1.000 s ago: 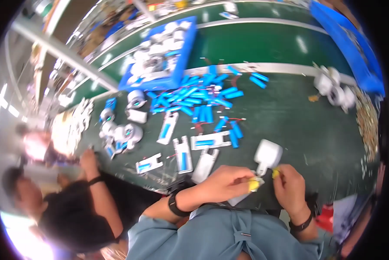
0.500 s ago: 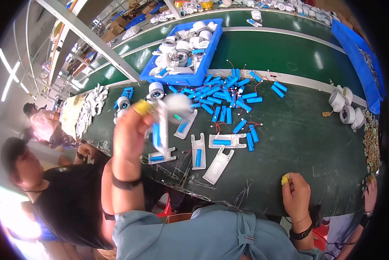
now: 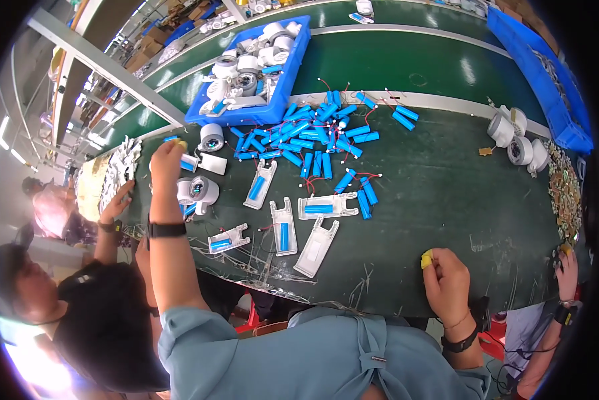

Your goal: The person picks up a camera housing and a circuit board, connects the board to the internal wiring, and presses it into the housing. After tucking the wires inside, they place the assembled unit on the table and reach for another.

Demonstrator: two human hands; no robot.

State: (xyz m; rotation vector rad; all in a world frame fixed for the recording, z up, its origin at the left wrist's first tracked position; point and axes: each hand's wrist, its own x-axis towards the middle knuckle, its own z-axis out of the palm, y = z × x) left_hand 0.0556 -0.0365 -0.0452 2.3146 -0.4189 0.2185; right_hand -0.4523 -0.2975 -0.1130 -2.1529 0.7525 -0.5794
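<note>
My left hand (image 3: 167, 167), a yellow cover on a fingertip, is over the table's left side with its fingers curled. What they hold, if anything, is hidden. Close by its fingers are a blue cylindrical battery (image 3: 188, 162) in a white part and a flat white piece (image 3: 213, 164). White round-headed housings (image 3: 203, 191) lie just below these. Resting on the table at the right, my right hand (image 3: 449, 283) is curled closed, with yellow on a fingertip and nothing visible in it. Several white shells, some with batteries, lie between my hands, including an empty white shell (image 3: 316, 248).
Loose blue batteries with red wires (image 3: 319, 130) are heaped mid-table. A blue crate (image 3: 246, 117) of white housings stands behind them; another blue crate (image 3: 546, 87) is at far right. White housings (image 3: 519, 143) lie before it. Co-workers sit left and right, a person's hand (image 3: 567, 273) at right.
My left hand has moved left and away from me, from above the shells to the housings. The white unit with a battery is no longer raised in front of me. My right hand stays resting.
</note>
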